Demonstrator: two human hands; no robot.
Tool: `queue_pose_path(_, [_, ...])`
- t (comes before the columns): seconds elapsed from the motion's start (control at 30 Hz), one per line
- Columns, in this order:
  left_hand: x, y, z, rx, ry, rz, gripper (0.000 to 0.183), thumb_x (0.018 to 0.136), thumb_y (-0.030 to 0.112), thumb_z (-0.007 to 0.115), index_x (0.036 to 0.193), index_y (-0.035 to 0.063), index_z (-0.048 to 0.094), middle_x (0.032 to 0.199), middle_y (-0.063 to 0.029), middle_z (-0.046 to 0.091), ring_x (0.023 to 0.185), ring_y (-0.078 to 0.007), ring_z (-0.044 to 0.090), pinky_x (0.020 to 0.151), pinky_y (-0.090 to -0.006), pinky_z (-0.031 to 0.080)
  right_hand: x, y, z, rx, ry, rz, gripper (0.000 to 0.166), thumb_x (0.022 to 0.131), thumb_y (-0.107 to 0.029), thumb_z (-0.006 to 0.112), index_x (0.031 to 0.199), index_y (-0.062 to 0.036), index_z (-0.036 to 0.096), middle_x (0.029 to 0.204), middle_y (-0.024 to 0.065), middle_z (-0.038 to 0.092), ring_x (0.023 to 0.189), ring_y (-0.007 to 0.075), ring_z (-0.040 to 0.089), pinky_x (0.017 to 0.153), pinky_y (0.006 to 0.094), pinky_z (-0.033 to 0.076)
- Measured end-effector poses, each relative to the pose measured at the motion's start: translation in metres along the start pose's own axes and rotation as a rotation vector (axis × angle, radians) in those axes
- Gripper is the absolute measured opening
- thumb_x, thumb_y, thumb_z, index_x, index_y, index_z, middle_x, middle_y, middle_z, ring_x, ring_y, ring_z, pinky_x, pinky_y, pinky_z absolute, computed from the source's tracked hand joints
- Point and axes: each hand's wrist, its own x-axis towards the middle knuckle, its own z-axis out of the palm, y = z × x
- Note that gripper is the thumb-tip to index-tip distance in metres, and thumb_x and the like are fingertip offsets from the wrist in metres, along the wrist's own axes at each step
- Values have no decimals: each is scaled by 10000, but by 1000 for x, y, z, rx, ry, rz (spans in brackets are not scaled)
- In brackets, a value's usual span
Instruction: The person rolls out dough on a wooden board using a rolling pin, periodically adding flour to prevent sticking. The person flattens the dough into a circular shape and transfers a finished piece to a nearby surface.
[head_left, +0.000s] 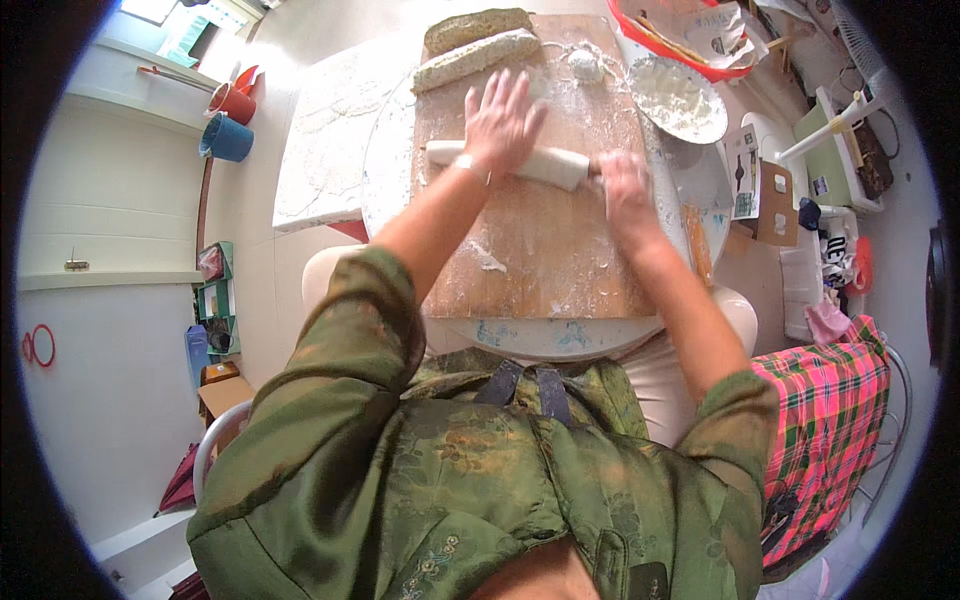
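A pale sheet of dough (556, 166) is wound into a roll around what looks like a rolling pin (595, 169), whose dark end shows at the right. The roll lies across a floured wooden board (525, 255). My left hand (504, 124) rests on the roll left of its middle, palm down, with the fingers spread and pointing away from me. Blurred by motion, my right hand (628, 187) is curled around the pin's right end. Two long flour-dusted rolls, a darker one (476, 30) and a paler one (476, 60), lie side by side along the board's far edge.
A bowl of flour (675, 97) stands right of the board, before a red basket (622, 22) holding papers. A small floury lump (586, 66) sits at the board's far right. The board rests on a round white table (555, 336). A white slab (322, 150) is at the left.
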Motion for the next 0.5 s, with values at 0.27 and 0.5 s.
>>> queue_pose_path(0.27, [9, -60, -1, 28, -43, 120, 599, 1029, 445, 484, 1498, 78, 428, 1522, -148, 464, 1430, -319, 400, 1189, -477, 270, 78, 56, 44, 60, 88, -50, 499, 893, -171, 712, 1364, -92, 568, 1231, 133, 639, 1161, 327, 593, 1028, 437, 463])
queue_pose_path(0.5, [-52, -31, -40, 105, -48, 225, 405, 907, 334, 702, 1221, 108, 582, 1147, -108, 606, 1143, -315, 575, 1011, -466, 417, 37, 33, 20, 8, -37, -59, 396, 930, -244, 657, 1306, -126, 617, 1191, 104, 636, 1178, 315, 575, 1037, 464, 427])
